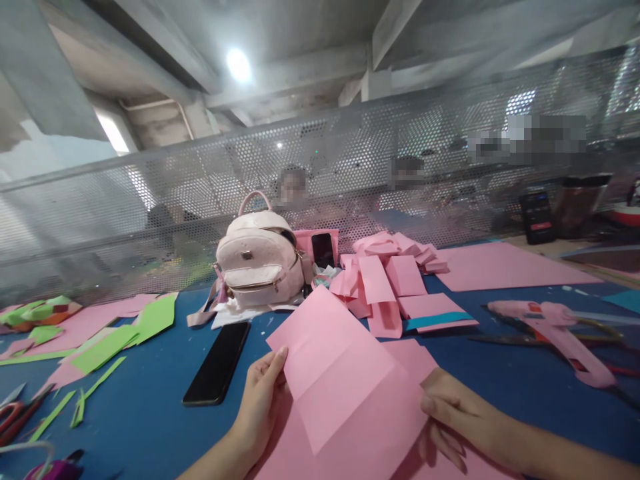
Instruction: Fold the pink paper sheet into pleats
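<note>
A creased pink sheet [333, 360] is tilted up in front of me, with further pink sheet beneath and behind it. My left hand [261, 393] pinches its left edge between thumb and fingers. On the other side, my right hand [460, 417] is closed with its thumb on the pink paper's right edge; some of its lower fingers hang loose. How many layers lie between the hands I cannot tell. A black phone [217, 365] rests on the table just left of my left hand. Folded pink pieces [377, 280] are heaped beyond the sheet.
The blue table [150, 413] carries a pale backpack [260, 260], green paper pieces [107, 348] and orange-handled scissors [20, 417] at left. To the right are a pink glue gun [555, 333] and a flat pink sheet [510, 265]. A perforated metal screen [345, 160] stands behind; people show through it.
</note>
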The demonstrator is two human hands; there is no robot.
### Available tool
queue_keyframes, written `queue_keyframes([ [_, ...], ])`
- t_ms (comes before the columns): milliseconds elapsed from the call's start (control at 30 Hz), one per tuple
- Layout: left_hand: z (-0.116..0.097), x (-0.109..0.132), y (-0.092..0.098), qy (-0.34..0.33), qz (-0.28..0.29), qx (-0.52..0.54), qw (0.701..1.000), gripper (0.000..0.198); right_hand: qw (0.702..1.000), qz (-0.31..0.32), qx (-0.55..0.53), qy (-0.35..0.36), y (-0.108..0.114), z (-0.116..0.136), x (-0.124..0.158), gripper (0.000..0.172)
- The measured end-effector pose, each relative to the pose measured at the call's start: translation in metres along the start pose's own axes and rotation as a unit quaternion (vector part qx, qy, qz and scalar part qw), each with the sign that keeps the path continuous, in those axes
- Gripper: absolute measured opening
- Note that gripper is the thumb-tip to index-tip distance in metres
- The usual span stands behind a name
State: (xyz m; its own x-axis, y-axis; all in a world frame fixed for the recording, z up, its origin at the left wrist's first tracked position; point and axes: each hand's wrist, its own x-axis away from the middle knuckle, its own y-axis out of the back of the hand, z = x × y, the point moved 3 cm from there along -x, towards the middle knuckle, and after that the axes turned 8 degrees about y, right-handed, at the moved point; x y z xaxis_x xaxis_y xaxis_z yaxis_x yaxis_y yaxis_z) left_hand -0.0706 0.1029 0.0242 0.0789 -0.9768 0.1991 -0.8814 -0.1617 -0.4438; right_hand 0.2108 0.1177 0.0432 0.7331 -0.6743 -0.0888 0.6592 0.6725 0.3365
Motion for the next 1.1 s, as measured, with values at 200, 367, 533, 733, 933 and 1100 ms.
queue_keyframes([
  [200, 0.002, 0.003, -0.006, -0.005, 0.036, -0.089, 0.995, 0.047, 0.982, -0.062, 0.177, 0.002, 0.01, 0.008, 0.0, 0.072],
  [367, 0.001, 0.003, -0.004, -0.029, 0.049, -0.205, 0.977, 0.06, 0.987, -0.042, 0.149, -0.051, 0.006, -0.003, 0.0, 0.069],
  [533, -0.003, 0.005, -0.005, -0.055, 0.048, -0.283, 0.956, 0.062, 0.987, -0.079, 0.135, -0.044, 0.009, -0.009, 0.002, 0.072],
  [733, -0.005, 0.008, -0.008, -0.083, 0.049, -0.348, 0.932, 0.065, 0.991, -0.065, 0.109, -0.052, 0.006, -0.007, 0.0, 0.071],
  [933, -0.004, 0.008, -0.007, -0.093, 0.052, -0.38, 0.919, 0.064, 0.987, -0.093, 0.118, -0.053, 0.007, -0.008, 0.0, 0.072],
  [1100, 0.0, 0.011, -0.006, -0.099, 0.055, -0.41, 0.905, 0.064, 0.991, -0.052, 0.096, -0.076, 0.005, -0.017, 0.001, 0.069],
])
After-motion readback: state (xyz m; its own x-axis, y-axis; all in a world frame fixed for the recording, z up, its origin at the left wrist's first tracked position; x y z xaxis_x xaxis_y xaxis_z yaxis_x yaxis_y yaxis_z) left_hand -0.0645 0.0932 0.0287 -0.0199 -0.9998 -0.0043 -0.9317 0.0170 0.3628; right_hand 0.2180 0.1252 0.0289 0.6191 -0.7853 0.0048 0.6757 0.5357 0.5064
